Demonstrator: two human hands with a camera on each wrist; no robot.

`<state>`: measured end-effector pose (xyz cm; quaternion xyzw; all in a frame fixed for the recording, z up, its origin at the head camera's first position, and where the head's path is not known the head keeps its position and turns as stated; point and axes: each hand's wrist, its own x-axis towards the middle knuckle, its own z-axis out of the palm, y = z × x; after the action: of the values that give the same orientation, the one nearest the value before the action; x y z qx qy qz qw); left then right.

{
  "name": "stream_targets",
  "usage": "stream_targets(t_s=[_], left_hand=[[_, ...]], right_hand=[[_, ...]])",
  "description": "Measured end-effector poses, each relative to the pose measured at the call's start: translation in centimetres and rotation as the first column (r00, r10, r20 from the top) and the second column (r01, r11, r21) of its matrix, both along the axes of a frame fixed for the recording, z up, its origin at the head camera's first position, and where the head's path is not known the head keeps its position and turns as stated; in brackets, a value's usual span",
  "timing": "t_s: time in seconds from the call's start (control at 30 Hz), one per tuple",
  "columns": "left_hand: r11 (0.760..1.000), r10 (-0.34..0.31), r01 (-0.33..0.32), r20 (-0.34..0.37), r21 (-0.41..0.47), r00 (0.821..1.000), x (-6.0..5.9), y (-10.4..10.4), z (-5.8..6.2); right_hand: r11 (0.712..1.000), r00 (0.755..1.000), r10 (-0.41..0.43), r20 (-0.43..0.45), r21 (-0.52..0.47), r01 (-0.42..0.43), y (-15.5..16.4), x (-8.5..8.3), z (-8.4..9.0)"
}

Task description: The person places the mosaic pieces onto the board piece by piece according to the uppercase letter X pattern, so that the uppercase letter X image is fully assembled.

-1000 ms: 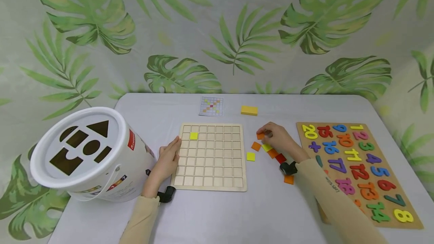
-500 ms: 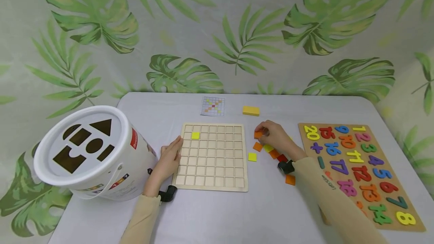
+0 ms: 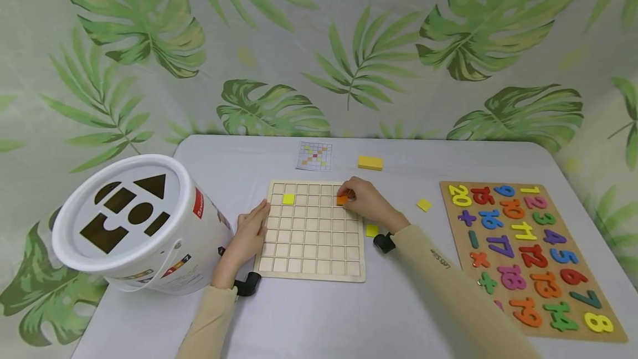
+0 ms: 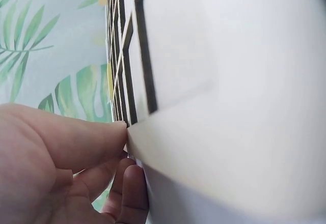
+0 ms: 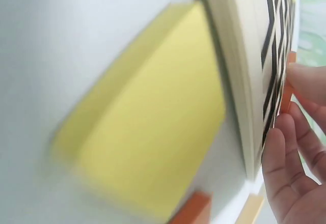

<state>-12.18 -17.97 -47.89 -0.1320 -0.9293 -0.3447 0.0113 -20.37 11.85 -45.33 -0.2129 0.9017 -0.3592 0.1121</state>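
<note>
- Spread across the whole scene: a grey table (image 3: 319,314) before a leaf-print backdrop (image 3: 319,43).
- Tipped on its side at far left: a white bucket (image 3: 124,226), lid cut with shape holes.
- Lying flat at far right: a number puzzle board (image 3: 528,254) full of coloured digits.
- Set in the middle of the table: a wooden grid board (image 3: 311,231), one yellow tile (image 3: 288,199) seated near its top left corner.
- Resting against the grid board's left edge: the left hand (image 3: 247,235), fingers straight and relaxed, fingertips touching the rim, gripping nothing.
- Hovering over the board's upper right squares: the right hand (image 3: 366,201), fingers curled and pinching an orange tile (image 3: 341,200) just at the board's surface.
- Placed beyond the board's far edge: a pattern card (image 3: 314,156) and, to its right, a yellow block (image 3: 370,163).
- Scattered loose: one yellow square (image 3: 371,230) just off the board's right edge, another (image 3: 424,205) between the boards.
</note>
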Motion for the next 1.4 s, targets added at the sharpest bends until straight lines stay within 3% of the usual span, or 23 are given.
stream_targets(t_s=[0.3,0.63,0.93,1.17,1.4], left_hand=[[1.000,0.010,-0.010,0.014,-0.005,1.000,-0.1,0.2,0.0],[1.000,0.010,-0.010,0.017,-0.002,1.000,-0.1,0.1,-0.1],[1.000,0.017,-0.017,0.027,-0.001,1.000,0.0,0.0,0.0],[1.000,0.016,-0.016,0.021,-0.006,1.000,0.0,0.0,-0.1],[1.000,0.009,-0.009,0.021,-0.001,1.000,-0.1,0.1,0.0]], right_hand=[[0.999,1.000,0.007,-0.015,0.035,-0.007,-1.1,-0.2,-0.4],[1.000,1.000,0.019,-0.002,-0.006,-0.019,-0.4,-0.2,-0.2],[0.984,0.991,-0.128,0.037,-0.119,0.131,4.5,0.8,1.4],[0.981,0.980,-0.191,0.055,-0.032,0.193,8.8,2.4,1.3],[0.987,0.988,-0.145,0.060,0.084,0.140,10.2,3.9,0.2]])
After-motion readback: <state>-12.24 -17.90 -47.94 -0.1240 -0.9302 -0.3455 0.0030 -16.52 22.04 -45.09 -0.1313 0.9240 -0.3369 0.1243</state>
